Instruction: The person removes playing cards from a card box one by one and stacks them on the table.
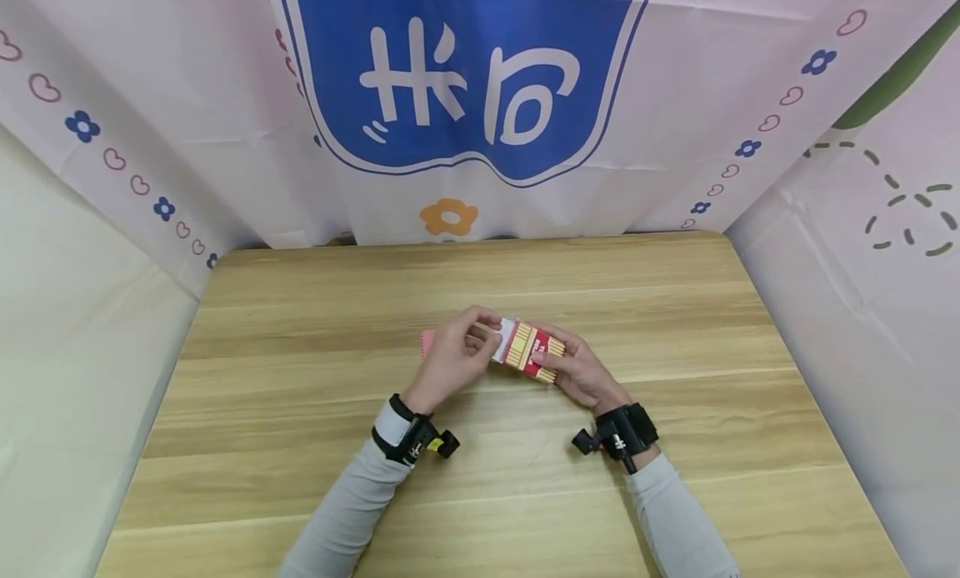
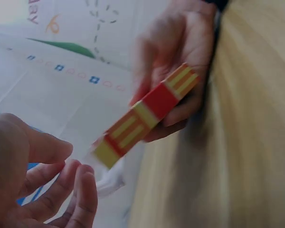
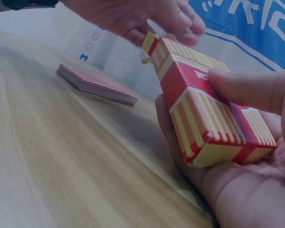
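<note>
My right hand (image 1: 588, 376) grips a red-and-yellow striped card box (image 3: 199, 102), thumb on its printed face and fingers behind it. The box is held tilted above the table, with a white flap (image 1: 503, 338) sticking out at its end toward the left hand. My left hand (image 1: 459, 349) is at that end, its thumb and fingers loosely bent right by the flap (image 2: 111, 183). A stack of playing cards (image 3: 97, 86) with pinkish-red patterned backs lies on the table; in the head view the left hand mostly hides the stack (image 1: 427, 341).
The wood-grain table (image 1: 300, 328) stands between fabric panels at the left and right. A white cloth with a blue emblem (image 1: 480, 87) hangs behind its far edge. Both wrists wear black strapped cameras (image 1: 626, 432).
</note>
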{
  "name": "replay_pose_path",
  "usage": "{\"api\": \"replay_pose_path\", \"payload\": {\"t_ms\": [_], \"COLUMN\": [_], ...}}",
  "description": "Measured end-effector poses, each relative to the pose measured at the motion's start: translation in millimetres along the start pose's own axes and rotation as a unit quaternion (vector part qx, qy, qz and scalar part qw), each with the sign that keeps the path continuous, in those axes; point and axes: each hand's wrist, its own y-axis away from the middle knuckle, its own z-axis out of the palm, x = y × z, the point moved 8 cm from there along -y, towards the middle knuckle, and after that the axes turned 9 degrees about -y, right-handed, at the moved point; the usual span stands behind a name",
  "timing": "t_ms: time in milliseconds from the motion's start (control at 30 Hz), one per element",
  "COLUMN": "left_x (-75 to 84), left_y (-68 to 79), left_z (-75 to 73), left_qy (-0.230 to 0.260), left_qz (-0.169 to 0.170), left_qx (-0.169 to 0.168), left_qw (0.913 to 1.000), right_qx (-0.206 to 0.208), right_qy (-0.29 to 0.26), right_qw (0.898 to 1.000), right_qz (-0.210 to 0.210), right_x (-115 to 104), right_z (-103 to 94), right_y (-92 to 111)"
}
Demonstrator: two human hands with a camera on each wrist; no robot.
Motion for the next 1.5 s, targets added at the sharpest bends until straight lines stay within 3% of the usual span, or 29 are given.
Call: {"api": "replay_pose_path", "payload": {"t_ms": [300, 633, 1000, 1267, 1500], "left_x": [-14.2, -26.3, -31.6, -42.6, -54.0], "left_y": [0.9, 2.0, 2.2, -0.1, -1.6], "left_z": [21.1, 25.9, 1.2, -15.7, -28.4], "left_qy": [0.014, 0.025, 0.009, 0.057, 0.120], "left_qz": [-0.045, -0.100, -0.129, -0.142, -0.181], "left_qx": [-0.039, -0.062, -0.038, -0.015, -0.003], "left_qw": [0.9981, 0.9927, 0.9909, 0.9880, 0.9762], "right_qx": [-0.014, 0.001, 0.012, 0.010, 0.014], "right_qy": [0.000, 0.008, 0.012, 0.000, 0.001], "right_qw": [1.000, 1.000, 1.000, 1.000, 1.000], "right_qz": [-0.005, 0.000, -0.010, -0.011, -0.012], "right_x": [1, 1, -1, 0, -1], "right_z": [0.5, -0.4, -0.4, -0.3, -1.2], "right_y": [0, -1, 0, 1, 0]}}
